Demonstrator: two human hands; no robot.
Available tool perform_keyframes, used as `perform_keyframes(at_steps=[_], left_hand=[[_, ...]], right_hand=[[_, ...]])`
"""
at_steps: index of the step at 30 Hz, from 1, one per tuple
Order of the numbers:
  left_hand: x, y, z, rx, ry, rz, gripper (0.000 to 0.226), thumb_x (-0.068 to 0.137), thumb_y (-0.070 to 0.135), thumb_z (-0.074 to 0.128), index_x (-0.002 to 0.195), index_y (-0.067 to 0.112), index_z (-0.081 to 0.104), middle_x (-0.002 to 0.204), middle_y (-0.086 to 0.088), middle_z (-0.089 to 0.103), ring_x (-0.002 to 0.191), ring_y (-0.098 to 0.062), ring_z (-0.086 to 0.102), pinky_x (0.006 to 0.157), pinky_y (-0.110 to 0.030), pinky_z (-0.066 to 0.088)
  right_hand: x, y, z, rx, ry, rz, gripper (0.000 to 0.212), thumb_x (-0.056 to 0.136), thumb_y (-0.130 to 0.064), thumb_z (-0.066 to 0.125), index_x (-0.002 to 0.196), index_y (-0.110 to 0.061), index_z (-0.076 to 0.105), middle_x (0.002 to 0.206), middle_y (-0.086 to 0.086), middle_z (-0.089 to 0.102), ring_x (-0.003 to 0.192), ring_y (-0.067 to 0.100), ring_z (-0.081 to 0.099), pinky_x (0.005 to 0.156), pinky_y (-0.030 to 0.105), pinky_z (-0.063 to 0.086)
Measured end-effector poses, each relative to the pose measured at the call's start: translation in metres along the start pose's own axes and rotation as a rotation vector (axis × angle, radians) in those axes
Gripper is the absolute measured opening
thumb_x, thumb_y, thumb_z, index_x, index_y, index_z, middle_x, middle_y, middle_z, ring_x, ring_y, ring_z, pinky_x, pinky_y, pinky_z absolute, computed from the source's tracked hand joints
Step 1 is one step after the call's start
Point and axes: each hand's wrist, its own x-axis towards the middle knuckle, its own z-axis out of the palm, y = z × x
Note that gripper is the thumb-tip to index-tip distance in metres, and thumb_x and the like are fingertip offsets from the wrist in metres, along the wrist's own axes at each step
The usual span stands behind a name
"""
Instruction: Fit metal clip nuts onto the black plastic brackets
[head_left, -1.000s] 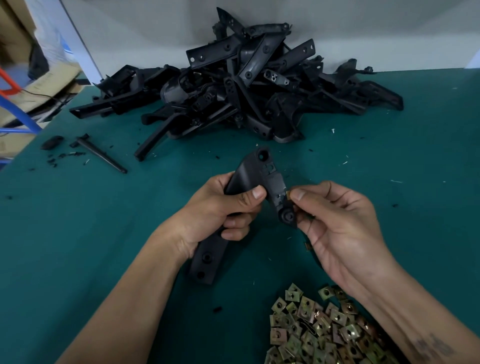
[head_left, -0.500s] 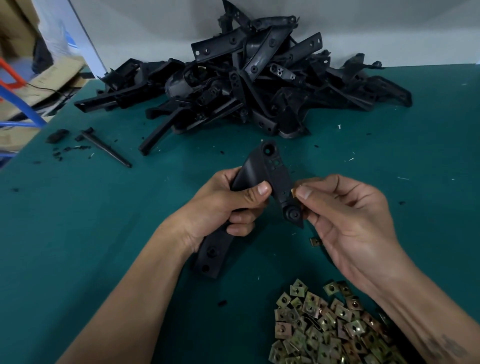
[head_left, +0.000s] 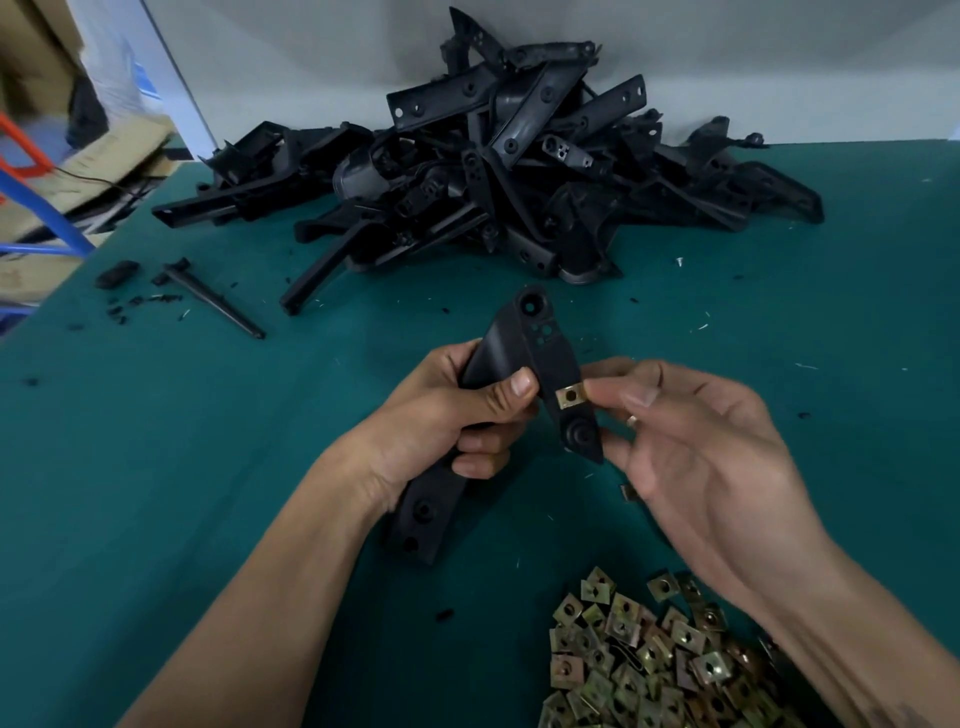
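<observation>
The left hand (head_left: 447, 415) is wrapped around a black plastic bracket (head_left: 524, 374), holding it up off the green table (head_left: 156, 467). The right hand (head_left: 696, 457) reaches in from the side, fingertips on a brass-coloured clip nut (head_left: 570, 397) sitting on the bracket's edge; it looks like a pinch, though the thumb is partly hidden. A heap of loose clip nuts (head_left: 654, 660) lies near the right forearm. Farther back, the bracket pile (head_left: 493, 166) is stacked against the wall.
</observation>
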Motion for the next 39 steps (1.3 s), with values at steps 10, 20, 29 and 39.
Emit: perform_keyframes(at_steps=[10, 20, 29, 39], left_hand=[[0.001, 0.001, -0.003, 0.026, -0.026, -0.052, 0.020, 0.091, 0.022, 0.073, 0.080, 0.017, 0.056, 0.069, 0.001, 0.038, 0.046, -0.005, 0.031, 0.038, -0.017, 0.031], [0.001, 0.000, -0.001, 0.041, 0.005, -0.066, 0.025, 0.097, 0.023, 0.065, 0.079, 0.013, 0.050, 0.072, -0.002, 0.037, 0.046, -0.007, 0.029, 0.038, -0.019, 0.028], [0.004, -0.002, -0.002, -0.010, -0.037, -0.115, 0.035, 0.097, 0.035, 0.065, 0.089, 0.010, 0.042, 0.072, -0.002, 0.038, 0.046, -0.008, 0.028, 0.038, -0.018, 0.030], [0.003, -0.003, 0.001, -0.032, -0.046, -0.141, 0.029, 0.097, 0.034, 0.064, 0.084, 0.015, 0.048, 0.072, -0.002, 0.039, 0.045, -0.007, 0.029, 0.038, -0.018, 0.030]], right_hand=[[-0.005, -0.040, -0.062, -1.187, -0.331, 0.157, 0.024, 0.080, -0.052, 0.079, 0.102, -0.047, 0.072, 0.108, -0.016, 0.060, 0.099, 0.009, 0.057, 0.077, 0.024, 0.042], [0.001, -0.016, -0.058, -1.153, -0.166, -0.032, 0.015, 0.089, -0.019, 0.076, 0.086, -0.033, 0.069, 0.081, -0.013, 0.064, 0.072, 0.010, 0.060, 0.062, 0.021, 0.048], [0.014, 0.009, -0.021, -0.056, 0.126, -0.057, 0.018, 0.078, -0.004, 0.073, 0.093, -0.011, 0.078, 0.086, 0.012, 0.071, 0.078, 0.022, 0.066, 0.067, 0.028, 0.056], [0.019, 0.006, -0.018, 0.093, 0.132, 0.016, 0.018, 0.077, -0.008, 0.075, 0.094, -0.006, 0.071, 0.087, 0.009, 0.072, 0.078, 0.019, 0.068, 0.064, 0.029, 0.058]])
